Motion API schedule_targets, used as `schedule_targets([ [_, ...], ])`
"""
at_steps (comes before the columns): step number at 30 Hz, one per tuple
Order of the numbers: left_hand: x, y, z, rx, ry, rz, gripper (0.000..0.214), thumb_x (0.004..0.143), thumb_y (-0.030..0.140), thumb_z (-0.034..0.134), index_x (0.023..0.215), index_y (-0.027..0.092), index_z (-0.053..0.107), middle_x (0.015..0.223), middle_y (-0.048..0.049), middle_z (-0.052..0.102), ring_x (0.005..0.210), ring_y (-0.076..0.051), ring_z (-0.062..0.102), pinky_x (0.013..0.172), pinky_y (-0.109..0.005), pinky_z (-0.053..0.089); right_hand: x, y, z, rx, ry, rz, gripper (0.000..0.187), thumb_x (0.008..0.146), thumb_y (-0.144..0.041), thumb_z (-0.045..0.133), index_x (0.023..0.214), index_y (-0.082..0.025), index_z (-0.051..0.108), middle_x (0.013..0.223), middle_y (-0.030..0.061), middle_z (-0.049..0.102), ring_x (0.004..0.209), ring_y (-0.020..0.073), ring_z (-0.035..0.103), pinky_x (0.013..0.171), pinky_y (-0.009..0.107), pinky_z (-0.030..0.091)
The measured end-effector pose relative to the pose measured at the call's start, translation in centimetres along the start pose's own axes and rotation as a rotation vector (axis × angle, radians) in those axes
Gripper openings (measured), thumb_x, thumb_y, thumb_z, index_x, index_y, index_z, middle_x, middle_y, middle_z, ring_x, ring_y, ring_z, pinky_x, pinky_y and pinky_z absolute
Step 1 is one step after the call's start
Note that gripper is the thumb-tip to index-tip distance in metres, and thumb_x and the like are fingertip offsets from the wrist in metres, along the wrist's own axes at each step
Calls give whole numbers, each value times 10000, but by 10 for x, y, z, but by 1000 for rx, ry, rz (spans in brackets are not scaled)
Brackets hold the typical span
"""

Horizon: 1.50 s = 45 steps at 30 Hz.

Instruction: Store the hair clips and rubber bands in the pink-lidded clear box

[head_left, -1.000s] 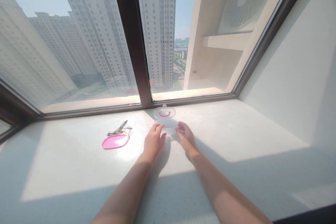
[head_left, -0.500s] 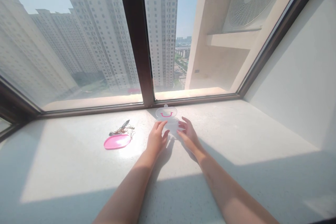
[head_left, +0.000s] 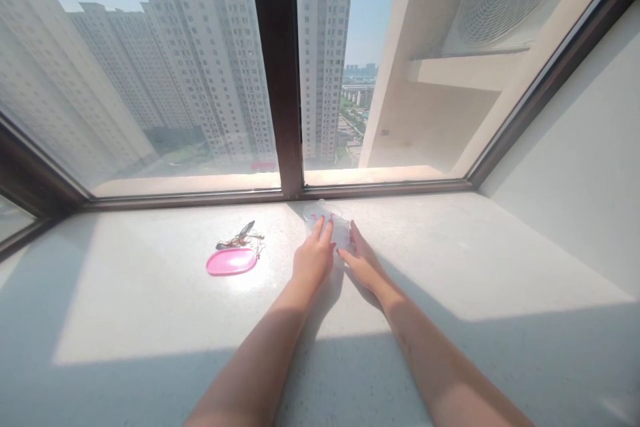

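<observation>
A small clear plastic case (head_left: 339,230) with a pink clasp mark lies open on the white windowsill, close to the window frame. My left hand (head_left: 313,255) reaches over it with fingers stretched out, the fingertips on the raised lid. My right hand (head_left: 362,256) rests at the case's right edge, fingers extended along its side. Part of the case is hidden under my left fingers. What lies inside it I cannot make out.
A pink oval lid or dish (head_left: 231,261) lies to the left, with a small tangle of dark metal bits and thin chain (head_left: 242,237) behind it. The dark window frame (head_left: 278,73) stands right behind the case. A white wall (head_left: 575,153) rises at the right.
My left hand has moved forward from beside the case to over its lid, fingers stretching out. My right hand slid forward along the case's right side. The view shifted slightly left.
</observation>
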State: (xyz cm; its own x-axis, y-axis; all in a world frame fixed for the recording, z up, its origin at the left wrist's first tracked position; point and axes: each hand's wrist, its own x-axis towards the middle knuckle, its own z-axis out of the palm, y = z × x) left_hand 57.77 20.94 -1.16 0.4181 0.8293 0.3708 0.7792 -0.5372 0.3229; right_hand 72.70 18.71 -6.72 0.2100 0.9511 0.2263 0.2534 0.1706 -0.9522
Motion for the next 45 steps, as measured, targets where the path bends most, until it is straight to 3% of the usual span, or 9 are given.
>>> schedule_targets([
  [8, 2, -6, 2, -36, 50, -13, 569, 908, 219, 527, 1458, 201, 383, 1548, -132, 341, 1136, -328, 624, 765, -390, 586, 0, -2, -1, -136, -11, -26, 883, 788, -350, 658, 1532, -302, 185, 1464, 126, 429, 1325, 294, 418, 1100, 519, 291],
  [13, -3, -3, 2, -114, 100, 46, 625, 891, 236, 553, 1474, 195, 331, 1561, -158, 301, 1168, -323, 602, 735, -372, 590, 0, 0, 0, -75, -1, -8, 945, 784, -341, 651, 1542, -321, 87, 1464, 120, 417, 1256, 288, 471, 1046, 498, 367],
  [17, -6, -15, -17, -180, 236, 88, 461, 920, 304, 506, 1369, 207, 462, 1477, -122, 442, 1198, -256, 577, 846, -346, 567, 3, 2, 0, 29, 83, 39, 941, 766, -373, 668, 1535, -300, 131, 1479, 131, 384, 1248, 299, 472, 1016, 498, 402],
  [20, -3, -52, -48, -97, 195, 3, 344, 937, 359, 461, 1208, 196, 599, 1347, -96, 577, 1211, -233, 557, 1003, -368, 479, 4, 1, -1, 90, 176, 93, 922, 744, -407, 679, 1515, -252, 196, 1436, 157, 418, 1199, 315, 516, 955, 480, 460],
  [25, -6, -153, -96, 0, 89, -176, 444, 891, 481, 476, 1191, 199, 641, 1338, -114, 599, 1279, -324, 492, 1090, -508, 346, 4, -5, -4, 133, 245, 112, 738, 768, -414, 642, 1420, -239, 345, 1299, 128, 511, 1111, 272, 574, 879, 404, 517],
  [30, -19, -207, -95, 27, -139, -299, 612, 890, 547, 430, 1406, 221, 473, 1518, -115, 399, 1411, -363, 313, 1104, -589, 247, 4, -7, -5, 138, 223, 119, 642, 788, -389, 625, 1362, -237, 379, 1225, 119, 541, 1008, 244, 606, 848, 415, 533],
  [33, -17, -203, -84, 14, -228, -274, 626, 912, 553, 393, 1466, 262, 375, 1565, -79, 301, 1452, -342, 217, 1122, -626, 137, 3, -7, -4, 127, 217, 114, 631, 791, -379, 622, 1358, -254, 376, 1211, 104, 551, 959, 232, 612, 815, 408, 543],
  [37, -8, -183, -74, -18, -307, -185, 615, 900, 561, 419, 1431, 252, 438, 1564, -77, 305, 1460, -324, 200, 1143, -588, 125, 3, -8, -2, 122, 218, 105, 643, 784, -369, 616, 1358, -228, 364, 1179, 102, 551, 888, 206, 606, 775, 373, 542],
  [45, -30, -115, -53, -94, -331, -23, 542, 906, 513, 481, 1346, 203, 547, 1527, -125, 382, 1438, -301, 276, 1169, -502, 208, 1, -14, -2, 134, 250, 89, 534, 777, -372, 610, 1262, -202, 465, 1099, 95, 591, 817, 196, 601, 717, 358, 526],
])
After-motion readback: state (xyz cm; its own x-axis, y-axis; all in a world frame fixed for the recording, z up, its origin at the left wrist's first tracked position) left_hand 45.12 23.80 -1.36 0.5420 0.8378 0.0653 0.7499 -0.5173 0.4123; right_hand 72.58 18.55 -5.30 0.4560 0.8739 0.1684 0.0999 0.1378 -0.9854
